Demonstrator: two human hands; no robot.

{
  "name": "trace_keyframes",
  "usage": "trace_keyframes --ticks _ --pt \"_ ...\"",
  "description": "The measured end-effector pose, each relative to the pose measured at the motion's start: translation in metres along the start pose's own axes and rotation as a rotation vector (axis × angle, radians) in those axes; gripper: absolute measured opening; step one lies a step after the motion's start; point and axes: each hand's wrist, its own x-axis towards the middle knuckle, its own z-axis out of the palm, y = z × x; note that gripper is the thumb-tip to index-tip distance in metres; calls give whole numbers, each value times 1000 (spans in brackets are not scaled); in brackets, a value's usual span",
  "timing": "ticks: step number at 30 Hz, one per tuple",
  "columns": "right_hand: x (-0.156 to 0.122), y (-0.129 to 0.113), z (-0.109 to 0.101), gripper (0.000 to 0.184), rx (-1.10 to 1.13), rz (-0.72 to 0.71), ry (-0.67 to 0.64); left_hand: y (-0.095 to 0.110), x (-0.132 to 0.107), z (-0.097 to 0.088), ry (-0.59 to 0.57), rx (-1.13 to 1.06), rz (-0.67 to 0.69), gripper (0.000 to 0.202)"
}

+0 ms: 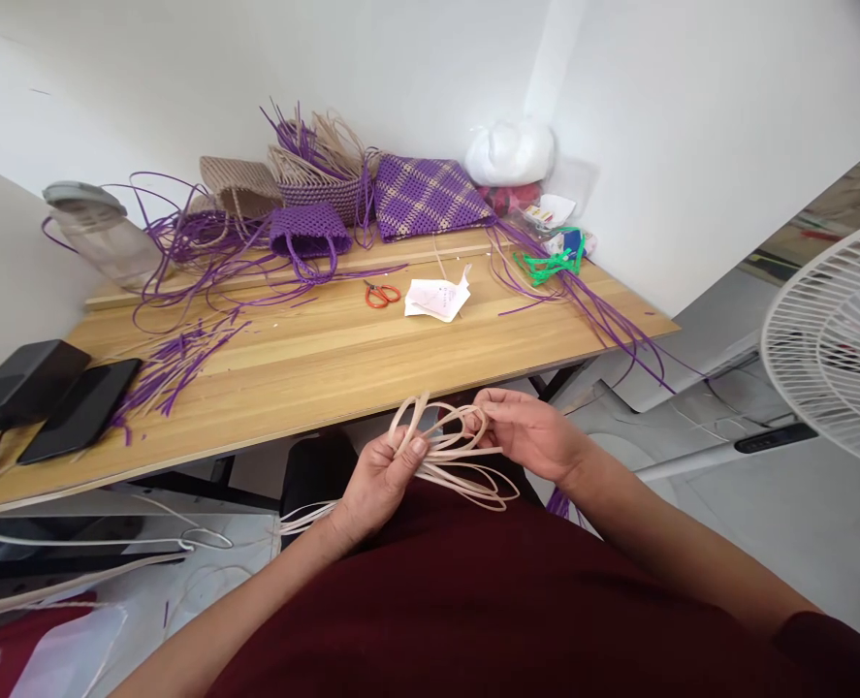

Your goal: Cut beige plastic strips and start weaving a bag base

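Note:
A looped bundle of beige weaving strips [465, 470] is held over my lap, just in front of the table edge. My left hand [377, 483] is closed around the middle of the bundle, thumb pressed on top. At the right side of the loops, my right hand [529, 431] pinches a strip between thumb and fingers. Loops rise between the two hands, and more of them hang to the lower right. Loose strip ends trail to the left behind my left wrist.
On the wooden table [291, 368] lie orange-handled scissors [382, 294], a white paper packet [438, 297], purple strip scraps [182, 364] and a phone [80, 409]. Woven purple bags [433, 199] stand along the wall. A clear bottle [102, 237] is at left, a white fan [837, 339] at right.

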Motion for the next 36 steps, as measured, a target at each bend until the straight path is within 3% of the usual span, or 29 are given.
trace_keyframes --ticks 3,7,10,16,19,25,32,36 --pt "-2 0 0 27 28 -43 -46 1 1 1 15 -46 -65 41" --pt "0 1 5 25 -301 -260 199 5 1 5 13 -107 -87 41" --pt "4 4 9 28 -337 -303 299 4 2 5 -16 -99 -62 39" --pt "12 15 12 30 -74 -215 274 -1 1 -2 1 -113 -105 40" --pt "13 20 13 31 -13 -261 287 -1 1 -1 28 -147 -124 41" --pt "12 21 16 22 -121 -426 336 0 3 -1 5 -158 -116 41" --pt "9 10 17 22 -258 -449 336 2 4 -2 -90 -81 -108 41" --pt "3 6 18 22 -391 -510 350 6 4 1 -80 -95 -93 40"
